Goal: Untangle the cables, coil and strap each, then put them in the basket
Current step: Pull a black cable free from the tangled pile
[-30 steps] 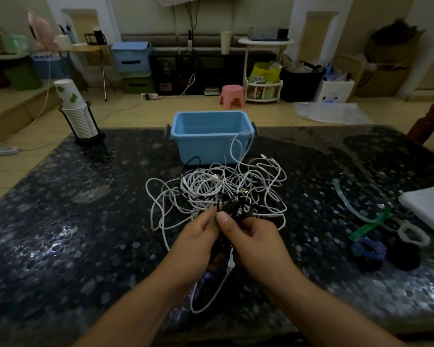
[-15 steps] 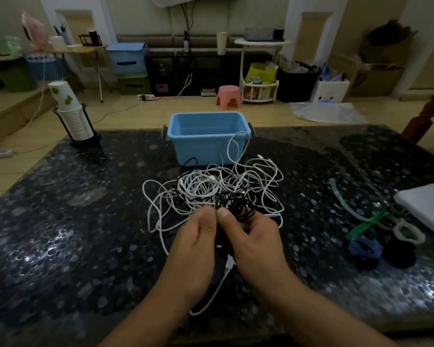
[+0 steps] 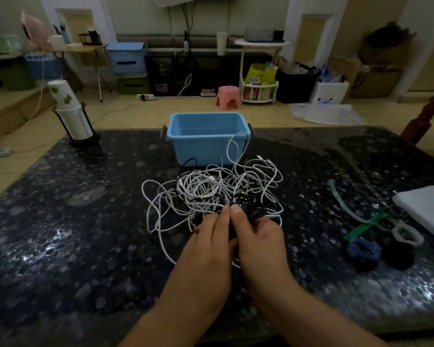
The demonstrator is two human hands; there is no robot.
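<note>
Tangle of white cables [image 3: 211, 194] lies mid-table, just near of the blue basket [image 3: 207, 139]; one loop rises against the basket's front wall. Black cable [image 3: 251, 209] sits at the tangle's near right edge. Left hand [image 3: 208, 241] and right hand [image 3: 258, 239] meet there, thumbs together, both pinching the black cable. Straps [image 3: 361, 226] lie well right on the dark table [image 3: 60, 234].

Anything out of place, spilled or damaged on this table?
Nothing spilled or visibly damaged. One loop of the tangled white cables stands up against the front of the empty blue plastic basket. Both hands pinch the black cable bundle.
</note>
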